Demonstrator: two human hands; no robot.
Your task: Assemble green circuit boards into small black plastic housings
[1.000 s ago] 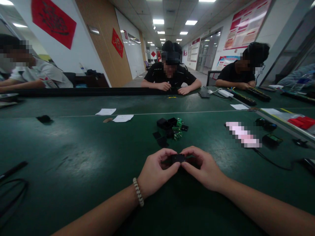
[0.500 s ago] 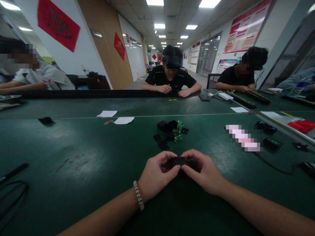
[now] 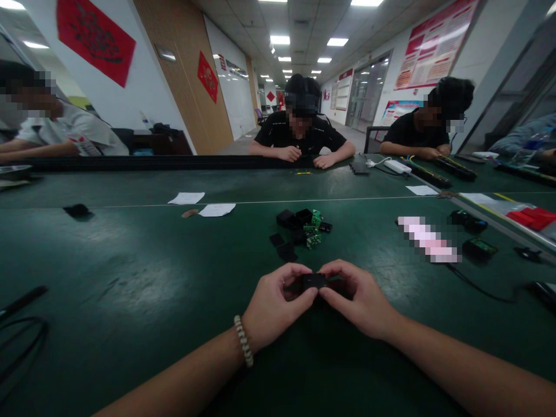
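Between my two hands is a small black plastic case [image 3: 314, 281], gripped at its sides by thumbs and fingertips just above the green table [image 3: 174, 324]. My left hand [image 3: 277, 301], with a beaded bracelet [image 3: 243, 340] at the wrist, is closed on the case's left side. My right hand [image 3: 365, 301] is closed on its right side. The fingers partly cover the case, and its underside is hidden. Beyond my hands lies a loose pile of black plastic case parts [image 3: 286, 219] and green circuit boards [image 3: 313, 237], with flat black pieces [image 3: 285, 251] at its near edge.
Paper slips [image 3: 217, 209] lie left of the pile. To the right are a blurred-out pink object [image 3: 429, 240], a black device [image 3: 479, 249] and a cable [image 3: 482, 288]. A black cable [image 3: 26, 324] rests at far left. Other people sit across the table, one [image 3: 302, 130] directly opposite.
The view has shifted slightly, so everything sits a little higher in the picture. My hands keep the same hold on the black case.
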